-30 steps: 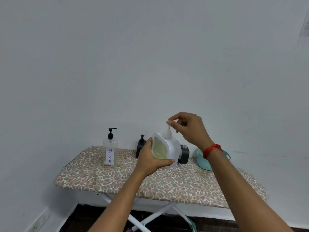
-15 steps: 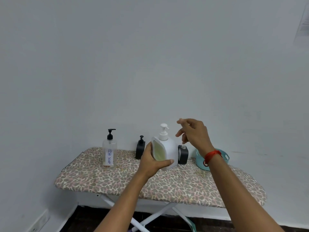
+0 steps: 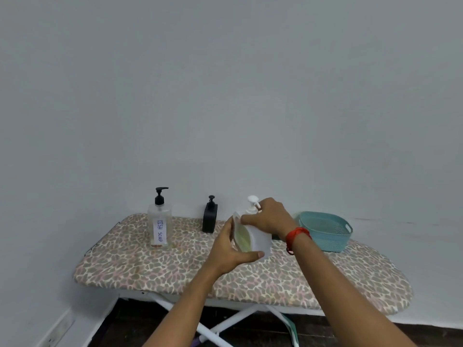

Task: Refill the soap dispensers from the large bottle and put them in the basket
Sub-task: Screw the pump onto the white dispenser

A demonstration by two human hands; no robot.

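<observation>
A white soap dispenser (image 3: 260, 240) with pale yellow liquid and a white pump is held just above the ironing board (image 3: 155, 269). My left hand (image 3: 231, 249) grips its lower body from the left. My right hand (image 3: 269, 219) wraps around its top, just below the pump. A tall clear bottle (image 3: 160, 226) labelled DISH SOAP, with a black pump, stands at the back left. A black dispenser (image 3: 210, 217) stands between it and my hands. A teal basket (image 3: 325, 231) sits to the right with nothing seen inside it.
The board has a leopard-print cover and white crossed legs over a dark floor. A plain wall stands close behind it. Another dark object is mostly hidden behind my right hand.
My right hand let go of the pump head, lifted off, then came down onto the dispenser's top. The view shifted, bringing the basket fully into sight.
</observation>
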